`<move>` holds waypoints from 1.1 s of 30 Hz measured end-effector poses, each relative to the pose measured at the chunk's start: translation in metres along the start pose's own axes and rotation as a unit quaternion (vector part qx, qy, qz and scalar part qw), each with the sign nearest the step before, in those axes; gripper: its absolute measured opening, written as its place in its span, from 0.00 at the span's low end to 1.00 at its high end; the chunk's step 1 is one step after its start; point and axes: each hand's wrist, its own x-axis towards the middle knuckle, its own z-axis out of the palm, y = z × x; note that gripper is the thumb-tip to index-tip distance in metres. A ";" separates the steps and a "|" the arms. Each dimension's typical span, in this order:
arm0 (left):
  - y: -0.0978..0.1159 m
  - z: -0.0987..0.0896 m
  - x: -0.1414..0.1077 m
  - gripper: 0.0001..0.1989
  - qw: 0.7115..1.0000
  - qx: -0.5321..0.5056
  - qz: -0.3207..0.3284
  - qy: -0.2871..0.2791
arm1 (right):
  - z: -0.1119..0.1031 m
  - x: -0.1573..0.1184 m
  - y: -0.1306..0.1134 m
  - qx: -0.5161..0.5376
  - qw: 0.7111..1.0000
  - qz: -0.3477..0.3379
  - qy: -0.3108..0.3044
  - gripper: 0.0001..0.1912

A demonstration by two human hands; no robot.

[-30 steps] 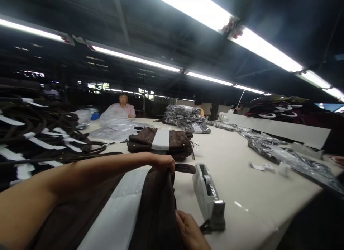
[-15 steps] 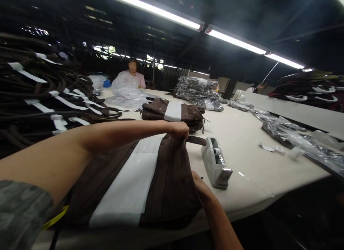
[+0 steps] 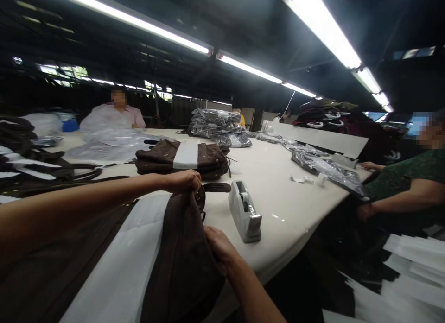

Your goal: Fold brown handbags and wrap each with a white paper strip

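The left hand (image 3: 187, 180) is closed in a fist on the top corner of a brown bag (image 3: 181, 253), pulling the cloth up into a peak. The right hand (image 3: 219, 244) touches the bag's side edge lower down; its fingertips are partly hidden, so I cannot tell whether it grips or only presses. The bag lies tilted at the near edge of the tabletop (image 3: 274, 193), with a wide white band (image 3: 125, 253) around it; its inside does not show.

Just beyond the right hand stands a grey tape dispenser (image 3: 239, 216) with a roll of tape (image 3: 244, 198) in it. Past the left hand sits a stack of brown bags (image 3: 156, 161), also with a white band. Farther back, clear plastic bags (image 3: 219, 123) with dark goods inside are piled up, and more filled packs (image 3: 323, 167) lie in a row along the right side. At the far left, a seated person in pink (image 3: 134, 115) is behind a heap of clear plastic (image 3: 107, 137).
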 end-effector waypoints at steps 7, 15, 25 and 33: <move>-0.015 -0.003 -0.007 0.08 0.998 0.011 -0.025 0.055 | 0.019 0.044 0.001 -0.127 0.991 -0.024 0.022 0.16; -0.011 -0.005 -0.009 0.09 0.999 0.030 -0.025 0.024 | 0.027 0.040 -0.018 -0.275 0.960 -0.053 0.000 0.09; 0.006 0.005 0.011 0.11 0.995 0.032 -0.042 -0.083 | -0.029 0.035 -0.017 -0.275 0.931 -0.139 0.199 0.03; -0.002 0.012 0.052 0.12 0.974 -0.088 -0.048 -0.204 | -0.052 0.022 -0.019 -0.129 0.987 -0.025 0.089 0.15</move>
